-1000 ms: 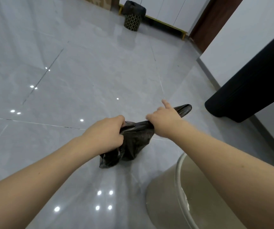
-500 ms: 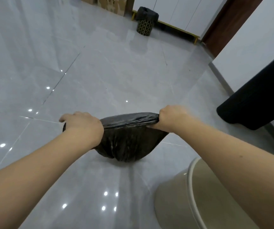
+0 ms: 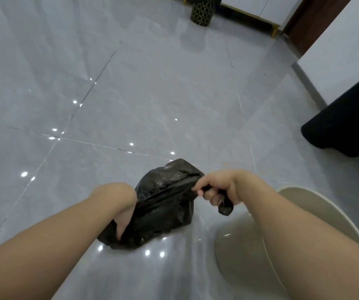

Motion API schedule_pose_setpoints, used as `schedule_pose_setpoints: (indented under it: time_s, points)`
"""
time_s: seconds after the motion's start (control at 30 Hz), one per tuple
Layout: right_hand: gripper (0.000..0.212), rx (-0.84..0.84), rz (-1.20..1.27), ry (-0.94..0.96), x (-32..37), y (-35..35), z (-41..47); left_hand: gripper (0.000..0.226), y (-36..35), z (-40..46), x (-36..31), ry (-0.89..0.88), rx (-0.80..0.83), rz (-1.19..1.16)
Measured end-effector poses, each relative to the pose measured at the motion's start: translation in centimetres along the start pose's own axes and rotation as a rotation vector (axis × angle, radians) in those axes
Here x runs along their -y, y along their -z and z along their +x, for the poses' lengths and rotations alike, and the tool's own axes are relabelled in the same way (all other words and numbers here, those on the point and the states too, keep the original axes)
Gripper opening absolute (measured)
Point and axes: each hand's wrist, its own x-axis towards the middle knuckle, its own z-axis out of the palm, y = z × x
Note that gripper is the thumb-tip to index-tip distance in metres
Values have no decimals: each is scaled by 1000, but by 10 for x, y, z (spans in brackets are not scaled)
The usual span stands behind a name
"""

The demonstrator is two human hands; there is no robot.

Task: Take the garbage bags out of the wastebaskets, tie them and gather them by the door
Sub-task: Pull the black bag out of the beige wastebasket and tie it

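A small black garbage bag (image 3: 163,204) lies on the glossy grey tile floor just in front of me. My left hand (image 3: 121,210) grips its lower left part, fingers curled down into the plastic. My right hand (image 3: 217,188) holds a twisted end of the bag, and a short black tail hangs below the fist. Beside my right arm stands a beige wastebasket (image 3: 293,234), open and without a bag. At the far end of the room stands a second wastebasket (image 3: 202,13), black with a gold honeycomb pattern.
A dark brown door (image 3: 308,20) is at the top right, next to a white cabinet on gold legs (image 3: 256,13). A large black object (image 3: 345,124) stands against the right wall. Ceiling lights glint on the floor.
My hands held the bag's rim stretched wide between them half a second ago. Now the left hand has dropped low on the bag and the right has pulled its end back towards me.
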Motion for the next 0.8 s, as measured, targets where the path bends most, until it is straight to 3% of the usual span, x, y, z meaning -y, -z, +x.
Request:
schedule_pose_setpoints:
  time_s: [0.03,0.1,0.2,0.27,0.33,0.37,0.4,0.43,0.53,0.57,0.6,0.63,0.7,0.73,0.8]
  points:
    - [33,-11,112,70,8,5,-8,36,8,0,1,-33,-11,3]
    - [29,-45,417,257,23,13,-24,26,26,2,5,-128,-217,-120]
    - [17,-95,906,575,35,15,-45,19,46,0,10,-271,-755,-695]
    - [16,-165,1122,715,34,12,-45,14,44,-2,8,-336,-1227,-1152]
    - [23,-230,1215,752,25,-1,-33,16,22,5,3,-343,-1592,-1237]
    - [27,-257,1220,729,17,-11,-23,16,8,15,-1,-333,-1642,-1152]
    - [31,-301,1172,667,6,-23,-9,18,-6,30,-6,-290,-1576,-1004]
    - [34,-359,1080,566,-7,-37,7,22,-19,49,-9,-240,-1385,-844]
    - [37,-423,905,267,-45,-75,48,33,-45,90,-9,-203,-553,-384]
    - [37,-401,928,216,-53,-81,55,28,-49,93,-8,-249,-396,-388]
    - [38,-361,957,181,-60,-82,58,19,-51,94,-6,-329,-366,-523]
    - [39,-285,1007,168,-64,-81,58,14,-52,97,-6,-419,-457,-765]
    - [38,-22,1181,245,-67,-75,52,13,-49,99,-5,-476,-836,-1185]
    - [35,122,1285,328,-68,-71,48,24,-47,101,-4,-433,-1022,-1223]
    - [32,374,1482,535,-70,-65,41,41,-50,101,-6,-255,-1161,-878]
